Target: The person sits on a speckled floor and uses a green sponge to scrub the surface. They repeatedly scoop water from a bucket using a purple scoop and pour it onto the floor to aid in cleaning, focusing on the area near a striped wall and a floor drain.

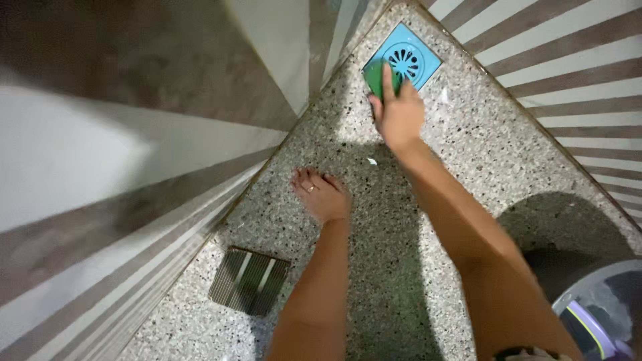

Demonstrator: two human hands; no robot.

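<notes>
My right hand (399, 110) presses a green scouring pad (376, 79) onto the blue square floor drain (403, 60) at the speckled stone floor's (428, 220) far corner, left hand (322, 196) braced flat and empty — wet stone could let it slip.

near you on the left a striped metal grate (249, 281), striped wall tiles (575, 73) far right, a bucket (598, 314) near right

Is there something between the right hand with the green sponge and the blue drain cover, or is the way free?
Nothing visible stands between them. The right hand already presses the green sponge onto the edge of the blue drain cover. The left hand rests flat on the speckled floor, well short of the drain and out of the way.
</notes>
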